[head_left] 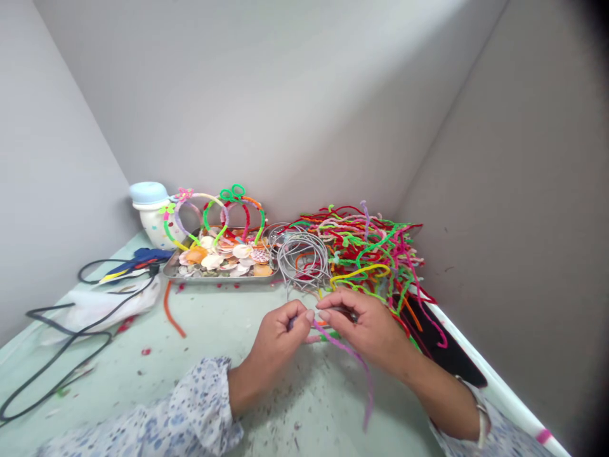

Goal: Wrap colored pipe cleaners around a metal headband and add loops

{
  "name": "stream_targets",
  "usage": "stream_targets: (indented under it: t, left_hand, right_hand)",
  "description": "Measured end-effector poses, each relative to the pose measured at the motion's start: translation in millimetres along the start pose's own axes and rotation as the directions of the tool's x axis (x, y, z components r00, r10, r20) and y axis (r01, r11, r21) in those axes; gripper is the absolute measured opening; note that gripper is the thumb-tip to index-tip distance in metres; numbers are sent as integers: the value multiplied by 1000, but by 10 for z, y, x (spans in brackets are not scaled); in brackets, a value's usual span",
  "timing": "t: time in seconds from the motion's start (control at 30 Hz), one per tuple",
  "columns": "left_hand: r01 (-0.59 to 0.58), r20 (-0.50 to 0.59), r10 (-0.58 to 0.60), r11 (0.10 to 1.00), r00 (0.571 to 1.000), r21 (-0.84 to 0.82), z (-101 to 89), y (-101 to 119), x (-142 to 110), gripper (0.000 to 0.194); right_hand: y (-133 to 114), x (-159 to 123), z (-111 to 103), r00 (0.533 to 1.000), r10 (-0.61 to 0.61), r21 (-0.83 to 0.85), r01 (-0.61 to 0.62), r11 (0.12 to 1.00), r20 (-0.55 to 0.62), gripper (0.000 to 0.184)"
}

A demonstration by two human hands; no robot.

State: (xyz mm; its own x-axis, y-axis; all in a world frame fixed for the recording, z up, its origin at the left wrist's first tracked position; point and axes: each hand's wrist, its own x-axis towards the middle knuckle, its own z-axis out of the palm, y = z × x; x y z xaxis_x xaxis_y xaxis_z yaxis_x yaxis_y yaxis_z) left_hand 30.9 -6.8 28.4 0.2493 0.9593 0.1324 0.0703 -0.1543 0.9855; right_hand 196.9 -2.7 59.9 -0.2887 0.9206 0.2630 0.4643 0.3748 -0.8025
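Observation:
A purple pipe cleaner point(354, 355) comes out from the fingertips of my left hand point(278, 336), which is closed on it. Its loose end hangs down to the right over the table. My right hand point(373, 327) is closed too, with thumb and forefinger pinched close beside the left fingertips. What those right fingers hold is mostly hidden; a thin dark, shiny piece shows inside the palm. Just behind and below the fingers lies a pink and green wrapped strip point(328, 337), partly covered by the hands.
Grey wire loops point(304, 257) lie ahead, beside a metal tray point(219, 280) of shells with wrapped headbands point(202, 197) standing in it. Coloured pipe cleaners point(371, 244) heap at right over a black flat object point(451, 355). Left are a white jar point(155, 219) and a black cable point(90, 331).

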Motion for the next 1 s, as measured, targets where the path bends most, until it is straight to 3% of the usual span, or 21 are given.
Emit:
stream_targets:
  t: [0.53, 0.73, 1.0]
  left_hand:
    - [-102, -24, 116, 941, 993, 323, 23, -36, -66, 30]
    - [-192, 7, 227, 809, 974, 556, -2, -72, -51, 29]
    - [-291, 60, 361, 629, 931, 721, -19, -157, -26, 29]
  right_hand:
    - [30, -32, 14, 998, -57, -29, 57, 998, -13, 10]
    - [7, -47, 8, 998, -67, -53, 66, 996, -19, 11]
    - [19, -33, 13, 998, -65, -87, 64, 994, -5, 13]
